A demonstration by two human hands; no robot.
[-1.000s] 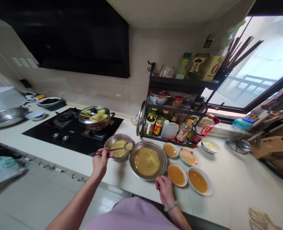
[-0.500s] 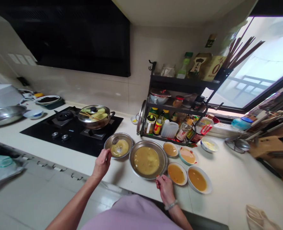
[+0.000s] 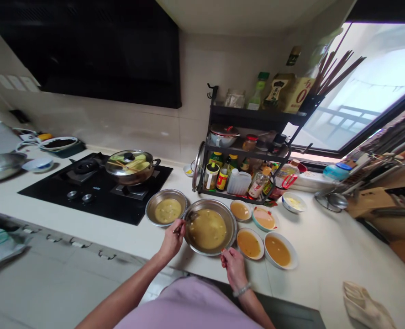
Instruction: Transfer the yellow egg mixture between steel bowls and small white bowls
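Observation:
My left hand (image 3: 172, 240) is closed on the handle of a spoon, whose dark head (image 3: 192, 215) is over the left side of the large metal bowl (image 3: 232, 230) of yellowish liquid. My right hand (image 3: 234, 267) is closed at that bowl's near right edge. A bit of red shows at its fingertips, too small to name. Just to the left stands a smaller metal bowl (image 3: 149, 208) with similar liquid. On the right are several bowls of orange-brown liquid, among them a white oval bowl (image 3: 294, 256) and a small bowl (image 3: 240, 210).
A lidded pan (image 3: 130, 176) sits on the black gas hob (image 3: 55, 187). Behind the bowls stands a black rack (image 3: 243, 153) of bottles and jars. To the right are a bowl of pale chopped bits (image 3: 294, 202) and a beige cloth (image 3: 363, 301).
My left hand has moved right with the spoon, from the smaller metal bowl to the large one. My right hand stays by the large bowl's edge. The view has shifted slightly.

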